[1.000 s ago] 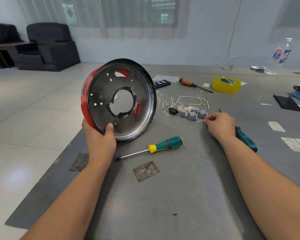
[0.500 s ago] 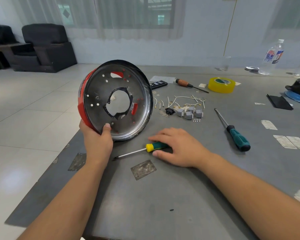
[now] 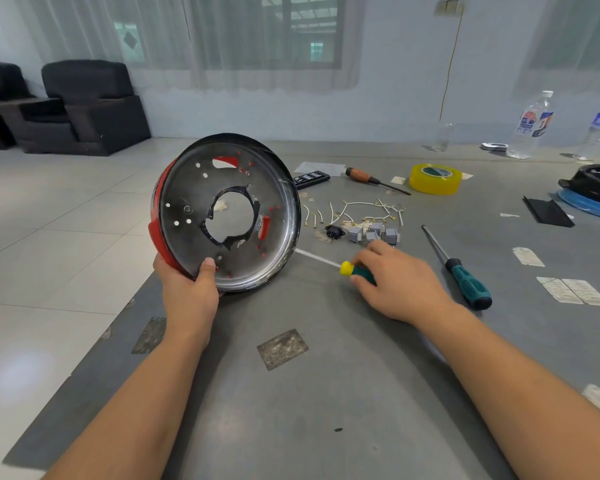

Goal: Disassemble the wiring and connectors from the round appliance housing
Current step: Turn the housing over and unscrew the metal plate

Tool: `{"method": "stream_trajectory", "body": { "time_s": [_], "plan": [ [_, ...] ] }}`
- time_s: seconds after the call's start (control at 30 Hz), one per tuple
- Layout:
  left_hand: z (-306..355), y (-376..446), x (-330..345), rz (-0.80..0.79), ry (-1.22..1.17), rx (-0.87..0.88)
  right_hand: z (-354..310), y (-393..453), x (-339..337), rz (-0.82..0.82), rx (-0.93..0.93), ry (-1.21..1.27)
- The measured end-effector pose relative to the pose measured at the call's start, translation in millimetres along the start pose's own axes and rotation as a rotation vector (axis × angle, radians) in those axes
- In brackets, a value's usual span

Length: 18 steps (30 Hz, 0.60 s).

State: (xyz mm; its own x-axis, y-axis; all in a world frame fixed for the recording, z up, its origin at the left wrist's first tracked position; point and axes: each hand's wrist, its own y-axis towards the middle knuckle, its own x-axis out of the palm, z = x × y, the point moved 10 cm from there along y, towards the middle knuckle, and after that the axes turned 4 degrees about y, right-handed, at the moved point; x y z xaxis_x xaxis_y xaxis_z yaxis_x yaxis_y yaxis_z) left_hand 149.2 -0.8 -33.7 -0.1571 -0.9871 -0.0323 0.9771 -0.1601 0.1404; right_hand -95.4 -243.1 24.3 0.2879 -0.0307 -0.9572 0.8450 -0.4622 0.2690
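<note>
Gripping the housing (image 3: 222,216) in the left hand (image 3: 187,292), right hand (image 3: 399,282) clasps a screwdriver (image 3: 355,270), its labels unreadable

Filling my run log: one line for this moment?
left hand: holds housing tilted | right hand: grips screwdriver | removed connectors: on table

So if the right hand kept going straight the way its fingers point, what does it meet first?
Probably the round red-and-metal housing: the right hand, gripping the yellow-collared green screwdriver, points left-forward toward its lower rim; depth is unclear.

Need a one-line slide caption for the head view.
Left hand tilts round housing on table; right hand grips yellow-green screwdriver.
</note>
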Motion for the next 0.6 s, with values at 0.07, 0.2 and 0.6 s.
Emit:
{"method": "stream_trajectory", "body": {
  "time_s": [0.07, 0.2, 0.6],
  "plan": [
    [-1, 0, 0, -0.001, -0.005, -0.009, 19, 0, -12, 0.056, 0.135, -0.017],
    [-1, -2, 1, -0.015, 0.012, -0.004, 62, -9, -40, 0.23, 0.438, -0.094],
    [6, -6, 8, -0.095, -0.032, 0.042, 108, -14, -12, 0.027, 0.721, -0.127]
  ]
}}
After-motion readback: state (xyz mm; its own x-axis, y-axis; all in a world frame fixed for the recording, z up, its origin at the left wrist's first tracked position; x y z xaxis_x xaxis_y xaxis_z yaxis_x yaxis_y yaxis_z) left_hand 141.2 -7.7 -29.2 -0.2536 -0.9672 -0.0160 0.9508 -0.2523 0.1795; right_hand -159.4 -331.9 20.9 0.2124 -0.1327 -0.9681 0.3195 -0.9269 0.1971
